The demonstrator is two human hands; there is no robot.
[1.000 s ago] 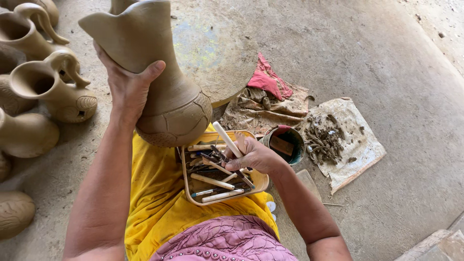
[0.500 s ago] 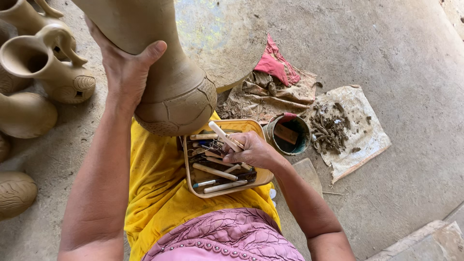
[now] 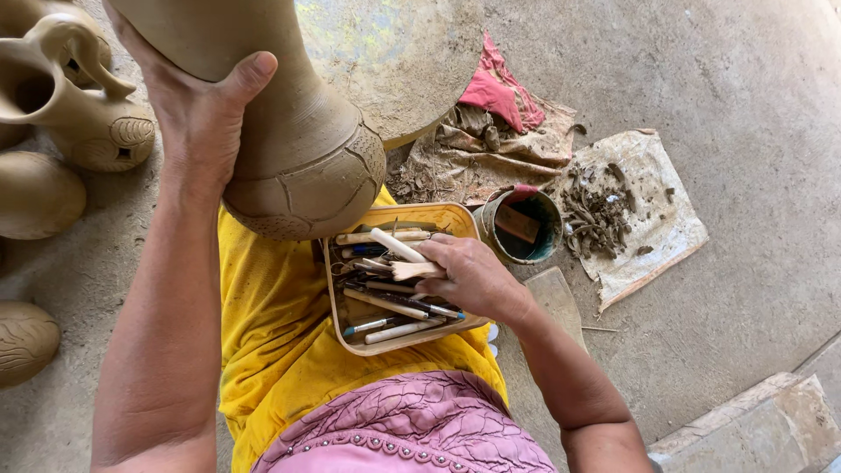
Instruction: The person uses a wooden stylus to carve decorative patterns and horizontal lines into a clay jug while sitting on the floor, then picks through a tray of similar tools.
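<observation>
Left hand (image 3: 197, 105) clasps the tan, unfired clay vase (image 3: 289, 123), its carved base resting on the lap. At four o'clock, right hand (image 3: 469, 276) pinches wooden tools (image 3: 399, 254) in the tray (image 3: 438, 215).

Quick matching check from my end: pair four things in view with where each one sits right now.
1. clay vase
2. tool tray
3. small bucket
4. red cloth

a. on the lap, on the yellow cloth
b. gripped by the left hand
c. on the floor just right of the tray
d. crumpled beside the round stone slab

Pairs: 1-b, 2-a, 3-c, 4-d. The right hand picks among tools in the tray.
</observation>
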